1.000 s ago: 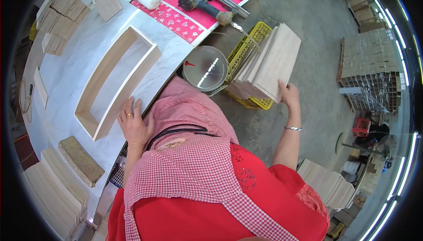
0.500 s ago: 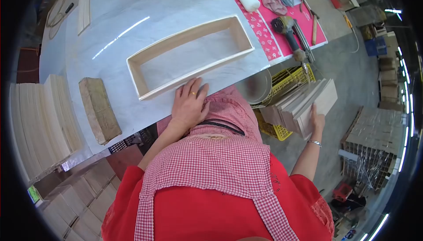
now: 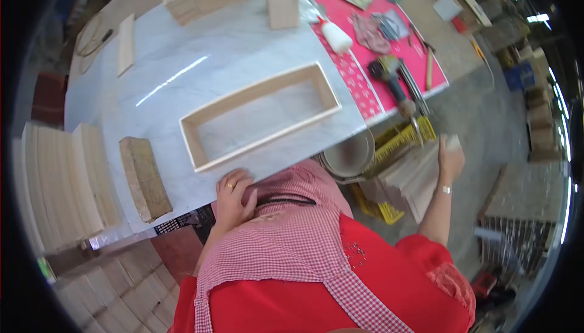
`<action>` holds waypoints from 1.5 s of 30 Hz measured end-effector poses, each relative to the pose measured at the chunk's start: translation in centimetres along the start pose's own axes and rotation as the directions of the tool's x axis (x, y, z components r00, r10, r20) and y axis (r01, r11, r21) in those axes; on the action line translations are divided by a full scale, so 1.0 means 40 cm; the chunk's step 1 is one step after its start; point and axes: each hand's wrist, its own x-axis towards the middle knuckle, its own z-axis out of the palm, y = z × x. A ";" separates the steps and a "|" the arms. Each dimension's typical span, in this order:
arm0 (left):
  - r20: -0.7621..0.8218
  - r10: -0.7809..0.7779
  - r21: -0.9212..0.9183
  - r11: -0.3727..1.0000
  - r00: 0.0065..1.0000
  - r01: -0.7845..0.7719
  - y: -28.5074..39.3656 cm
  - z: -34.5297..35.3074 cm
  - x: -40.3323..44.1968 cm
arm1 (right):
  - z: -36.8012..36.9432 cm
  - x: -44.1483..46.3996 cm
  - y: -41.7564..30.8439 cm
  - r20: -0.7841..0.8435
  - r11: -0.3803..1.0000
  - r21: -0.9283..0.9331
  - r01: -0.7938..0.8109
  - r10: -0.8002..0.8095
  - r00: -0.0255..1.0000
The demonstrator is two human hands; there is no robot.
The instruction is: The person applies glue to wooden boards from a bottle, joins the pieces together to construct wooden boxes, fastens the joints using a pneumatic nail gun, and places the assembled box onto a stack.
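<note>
A four-sided wooden frame point(image 3: 261, 117) lies on the pale marbled table point(image 3: 164, 47). My left hand point(image 3: 234, 198) rests at the table's front edge, just below the frame, fingers slightly apart and holding nothing. Off the table to the right, my right hand point(image 3: 451, 161) is at the upper right end of a stack of thin wooden boards point(image 3: 404, 178); its fingers are blurred against the board ends. The boards stand in a yellow crate point(image 3: 389, 211). Beside the crate, under the table edge, is a round bucket point(image 3: 350, 153).
A nail gun point(image 3: 395, 86), glue bottle point(image 3: 336, 36), pink rag point(image 3: 371, 33) and hammer point(image 3: 429, 68) lie on pink cloth. A rough block point(image 3: 145, 178) and stacked curved boards point(image 3: 61, 187) stand left. Wood blocks point(image 3: 283, 7) are at the back.
My right hand has moved up along the boards to their far end. My left hand has drawn slightly back from the frame. The whole view has turned and shifted.
</note>
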 end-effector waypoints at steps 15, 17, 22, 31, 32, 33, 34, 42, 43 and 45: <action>-0.109 -0.277 0.014 0.960 0.955 0.281 0.078 -0.005 0.006 | 0.088 -0.015 0.248 0.397 0.973 0.008 -0.231 0.209 0.894; -0.129 -0.291 0.005 0.956 0.948 0.294 0.079 -0.007 -0.005 | 0.069 -0.022 0.226 0.438 0.954 -0.060 -0.294 0.290 0.851; -0.134 -0.307 -0.051 0.952 0.942 0.303 0.070 -0.026 -0.034 | 0.083 -0.027 0.241 0.422 0.960 -0.031 -0.279 0.265 0.867; -0.254 -0.289 -0.107 0.957 0.923 0.270 -0.024 -0.092 -0.074 | -0.062 -0.022 0.213 0.307 0.988 0.072 -0.134 0.106 0.946; -0.283 -0.314 -0.103 0.949 0.906 0.296 -0.031 -0.098 -0.079 | -0.089 -0.005 0.192 0.234 0.975 0.212 -0.064 0.013 0.972; -0.317 -0.330 -0.092 0.944 0.889 0.317 -0.037 -0.105 -0.081 | -0.113 0.018 0.148 0.159 0.951 0.291 0.108 -0.159 0.974; -0.306 -0.360 -0.098 0.933 0.881 0.347 -0.036 -0.112 -0.080 | -0.137 0.036 0.087 0.074 0.890 0.366 0.271 -0.318 0.945; -0.421 -0.446 -0.088 0.887 0.789 0.454 -0.052 -0.169 -0.019 | -0.258 -0.283 -0.680 0.022 -0.089 0.635 0.767 -0.991 -0.134; -0.419 -0.424 -0.064 0.896 0.803 0.440 -0.053 -0.173 -0.014 | -0.253 -0.317 -0.731 0.000 -0.182 0.616 0.767 -0.973 -0.231; -0.418 -0.408 -0.034 0.900 0.812 0.435 -0.050 -0.179 -0.004 | -0.241 -0.356 -0.811 0.002 -0.264 0.582 0.769 -0.945 -0.326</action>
